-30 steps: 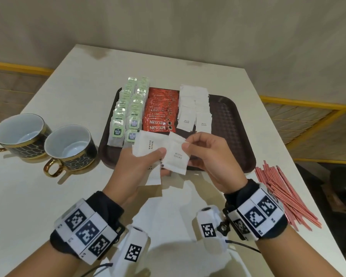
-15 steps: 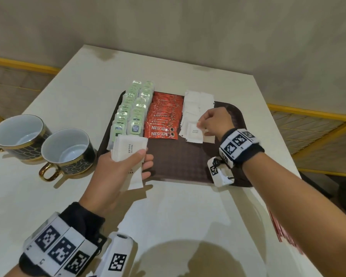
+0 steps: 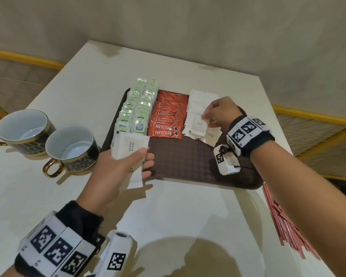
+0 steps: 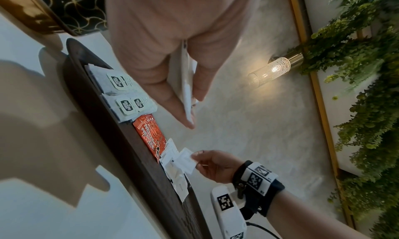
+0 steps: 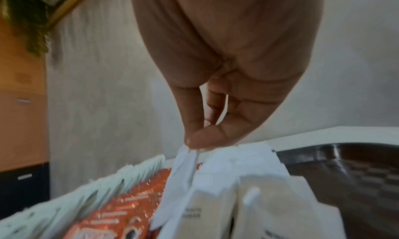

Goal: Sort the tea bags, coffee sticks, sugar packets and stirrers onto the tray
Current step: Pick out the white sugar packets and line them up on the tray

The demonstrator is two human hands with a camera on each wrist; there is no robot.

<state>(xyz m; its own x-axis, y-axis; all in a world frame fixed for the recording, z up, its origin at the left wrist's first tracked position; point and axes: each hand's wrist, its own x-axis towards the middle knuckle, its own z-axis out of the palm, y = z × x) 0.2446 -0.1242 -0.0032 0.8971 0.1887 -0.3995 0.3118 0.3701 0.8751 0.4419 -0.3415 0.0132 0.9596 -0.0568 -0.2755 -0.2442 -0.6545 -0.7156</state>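
Right hand (image 3: 218, 112) pinches one sugar packet (image 3: 198, 124) over tray (image 3: 188, 156); left hand (image 3: 116, 172) grips spare stack (image 3: 130, 146); should lay it flat, edges aligned w/ row.

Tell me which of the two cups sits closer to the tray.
The right-hand cup, just left of the tray beside the left hand. The other cup stands farther left, toward the table edge.
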